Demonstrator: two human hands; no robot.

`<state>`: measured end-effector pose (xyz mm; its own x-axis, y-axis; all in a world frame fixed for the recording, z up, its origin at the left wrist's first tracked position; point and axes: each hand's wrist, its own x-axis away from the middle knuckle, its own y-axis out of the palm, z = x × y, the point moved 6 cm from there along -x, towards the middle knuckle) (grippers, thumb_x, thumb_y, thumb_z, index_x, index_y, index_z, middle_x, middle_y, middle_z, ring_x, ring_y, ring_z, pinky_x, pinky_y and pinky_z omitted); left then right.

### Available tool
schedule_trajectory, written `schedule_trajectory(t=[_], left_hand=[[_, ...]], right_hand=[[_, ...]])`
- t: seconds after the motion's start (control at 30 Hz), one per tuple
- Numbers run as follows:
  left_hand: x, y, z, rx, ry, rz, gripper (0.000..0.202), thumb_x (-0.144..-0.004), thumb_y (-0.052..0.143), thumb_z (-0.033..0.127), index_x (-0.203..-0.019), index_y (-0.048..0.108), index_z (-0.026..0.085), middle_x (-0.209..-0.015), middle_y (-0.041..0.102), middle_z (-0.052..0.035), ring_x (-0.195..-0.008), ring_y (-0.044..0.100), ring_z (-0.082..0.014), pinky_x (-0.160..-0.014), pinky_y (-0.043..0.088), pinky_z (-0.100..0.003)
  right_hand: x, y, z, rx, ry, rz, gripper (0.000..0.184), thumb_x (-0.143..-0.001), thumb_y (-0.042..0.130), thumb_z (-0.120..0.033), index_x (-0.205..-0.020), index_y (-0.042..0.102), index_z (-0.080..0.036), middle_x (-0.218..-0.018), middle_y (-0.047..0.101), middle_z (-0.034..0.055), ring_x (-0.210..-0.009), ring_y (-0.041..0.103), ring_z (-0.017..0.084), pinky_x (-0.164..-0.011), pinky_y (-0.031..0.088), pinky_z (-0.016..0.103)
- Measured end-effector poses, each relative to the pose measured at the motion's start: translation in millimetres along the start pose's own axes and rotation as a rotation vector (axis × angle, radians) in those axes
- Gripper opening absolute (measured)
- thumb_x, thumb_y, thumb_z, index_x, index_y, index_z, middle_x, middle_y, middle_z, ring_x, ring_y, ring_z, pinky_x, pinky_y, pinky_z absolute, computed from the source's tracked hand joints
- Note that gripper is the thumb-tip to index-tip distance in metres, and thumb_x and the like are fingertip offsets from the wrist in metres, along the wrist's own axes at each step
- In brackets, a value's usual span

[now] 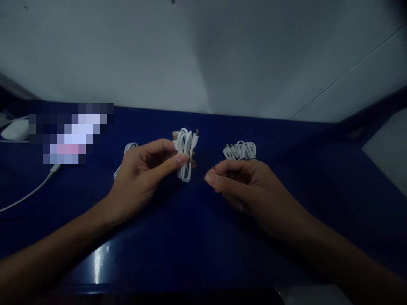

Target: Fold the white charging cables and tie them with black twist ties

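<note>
My left hand (144, 171) pinches a coiled white cable (185, 153) between thumb and fingers and holds it upright above the dark blue table (190, 237). One plug of the cable sticks up at the top right of the coil. My right hand (244, 184) hovers just right of it, fingers curled together with the thumb against them; a thin dark tie seems to stick out near its fingertips, but I cannot make it out. Behind my right hand lies a pile of coiled white cables (241, 150). Another white cable (129, 149) shows behind my left hand.
A white oval object (14, 129) sits at the far left edge, and a white cord (28, 192) runs across the left of the table. A blurred-out patch lies at left. A pale wall (203, 55) rises behind the table.
</note>
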<state>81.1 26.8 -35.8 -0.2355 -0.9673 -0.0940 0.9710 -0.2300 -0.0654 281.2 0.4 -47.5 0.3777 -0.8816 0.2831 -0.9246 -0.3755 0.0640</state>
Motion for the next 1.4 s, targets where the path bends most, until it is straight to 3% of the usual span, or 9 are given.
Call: schedule_trajectory(t=[0.53,0.8,1.27,1.4], left_hand=[[0,2.1,-6,0.084,-0.067,-0.049,0.013,-0.103,0.079,0.034,-0.103,0.086,0.022,-0.094,0.083,-0.0057,-0.089,0.078,-0.0188,-0.089,0.062,-0.03],[1,6.0,-11,0.219,-0.141,-0.138,0.016,-0.104,0.077,0.033,-0.113,0.085,0.023,-0.099,0.084,-0.0064,-0.093,0.08,-0.0199,-0.091,0.062,-0.03],[2,10.1,-8,0.278,-0.152,-0.188,0.015,-0.104,0.077,0.033,-0.111,0.086,0.024,-0.102,0.085,-0.0081,-0.093,0.081,-0.0214,-0.092,0.064,-0.033],[1,9.5,-9,0.277,-0.149,-0.195,0.016,-0.104,0.077,0.034,-0.112,0.086,0.024,-0.102,0.084,-0.0081,-0.092,0.08,-0.0216,-0.092,0.064,-0.034]], right_hand=[[1,1,-3,0.037,-0.058,0.02,0.005,-0.093,0.087,-0.026,-0.092,0.083,-0.024,-0.072,0.064,-0.0047,-0.054,0.049,0.006,-0.047,0.041,0.018],[6,9,-15,0.087,-0.159,0.044,0.015,-0.086,0.092,-0.016,-0.09,0.08,-0.024,-0.076,0.069,-0.0043,-0.065,0.06,0.009,-0.06,0.053,0.02],[11,13,-19,0.145,-0.264,0.047,0.017,-0.086,0.093,-0.019,-0.092,0.078,-0.026,-0.071,0.064,-0.0051,-0.062,0.059,0.012,-0.057,0.053,0.026],[14,13,-19,0.168,-0.277,0.052,0.016,-0.088,0.092,-0.025,-0.096,0.079,-0.027,-0.08,0.07,-0.0023,-0.07,0.065,0.014,-0.06,0.056,0.027]])
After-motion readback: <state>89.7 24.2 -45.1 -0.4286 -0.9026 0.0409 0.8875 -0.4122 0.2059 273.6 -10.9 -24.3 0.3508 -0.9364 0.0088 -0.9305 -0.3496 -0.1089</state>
